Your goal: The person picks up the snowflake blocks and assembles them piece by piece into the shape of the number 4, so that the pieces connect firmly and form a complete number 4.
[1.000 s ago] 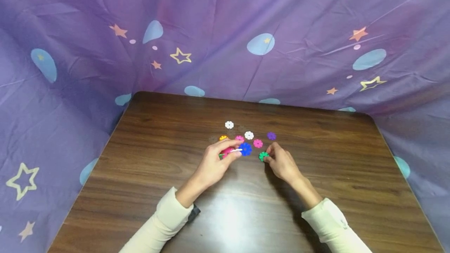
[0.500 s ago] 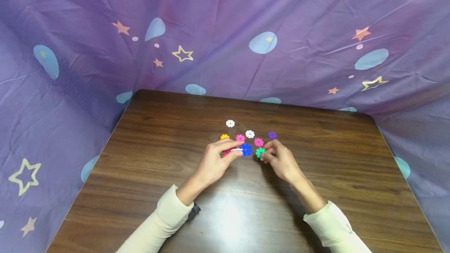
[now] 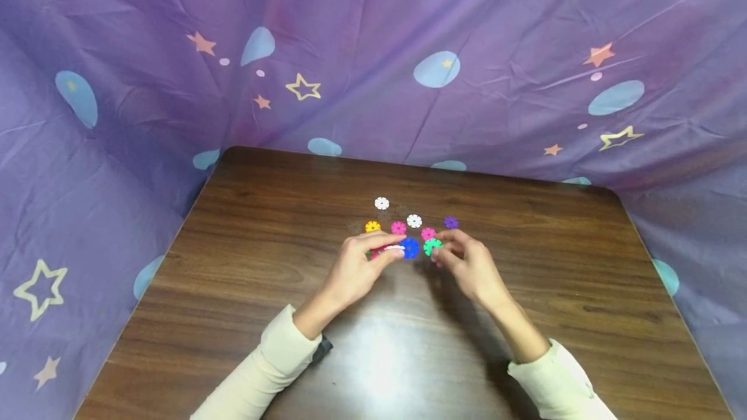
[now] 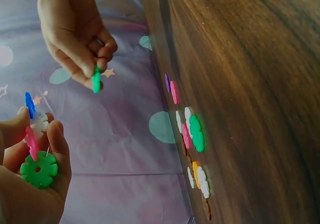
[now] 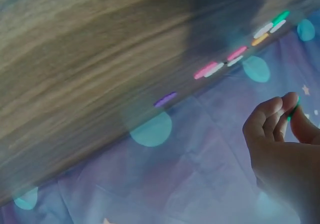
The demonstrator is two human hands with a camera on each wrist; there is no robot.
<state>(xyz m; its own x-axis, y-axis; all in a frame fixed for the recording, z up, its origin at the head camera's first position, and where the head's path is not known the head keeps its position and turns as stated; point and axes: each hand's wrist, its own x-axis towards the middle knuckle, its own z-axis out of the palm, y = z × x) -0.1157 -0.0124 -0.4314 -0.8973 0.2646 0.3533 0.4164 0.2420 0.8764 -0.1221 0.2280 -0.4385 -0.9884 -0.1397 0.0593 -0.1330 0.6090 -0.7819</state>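
Observation:
My left hand point(image 3: 355, 268) grips a chain of notched plastic discs slotted into one another. In the left wrist view it runs from a green disc point(image 4: 46, 170) through a pink disc point(image 4: 31, 143) and a white disc point(image 4: 40, 126) to a blue disc point(image 4: 30, 104) at the end. Fingers hide part of the chain. My right hand point(image 3: 474, 272) pinches a single green disc point(image 3: 432, 247) between thumb and fingers, held a short gap to the right of the blue one. Both hands are raised over the table.
Loose discs lie on the wooden table point(image 3: 262, 212) beyond the hands: white discs point(image 3: 414, 220), pink discs point(image 3: 399, 228), an orange disc point(image 3: 372, 226), a purple disc point(image 3: 451, 221) and a green disc point(image 4: 196, 133). Dark brown ones point(image 3: 356, 228) blend into the wood. A purple curtain point(image 3: 362, 50) hangs behind.
My right hand has brought its green disc slightly left and up, closer to the blue disc, and turned its face more toward the head camera. The left hand has stayed almost still.

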